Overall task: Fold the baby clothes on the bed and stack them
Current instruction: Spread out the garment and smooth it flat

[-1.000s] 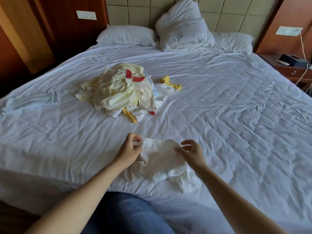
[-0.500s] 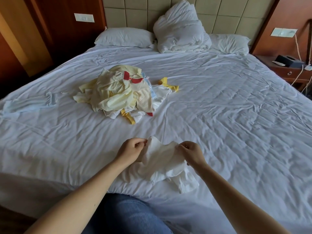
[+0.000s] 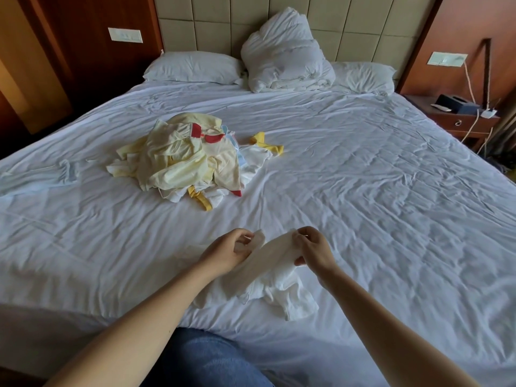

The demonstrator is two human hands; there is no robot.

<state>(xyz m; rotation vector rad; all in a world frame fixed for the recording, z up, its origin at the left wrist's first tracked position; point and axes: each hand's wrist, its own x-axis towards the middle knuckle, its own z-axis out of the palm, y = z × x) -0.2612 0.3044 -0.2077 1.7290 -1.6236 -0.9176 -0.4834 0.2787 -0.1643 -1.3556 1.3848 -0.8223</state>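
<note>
Straightening the white garment [image 3: 268, 277]: left hand [image 3: 223, 254] and right hand [image 3: 314, 251] pinch its far edge; next, spread flat on the bed [image 3: 377, 191].

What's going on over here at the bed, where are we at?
A person at the near edge of the bed holds a small white baby garment up by its top, pinched by the left hand on one side and the right hand on the other. Its lower part lies crumpled on the bed. The pile of yellow and white baby clothes sits unfolded mid-bed, and one pale garment lies apart at the left.
</note>
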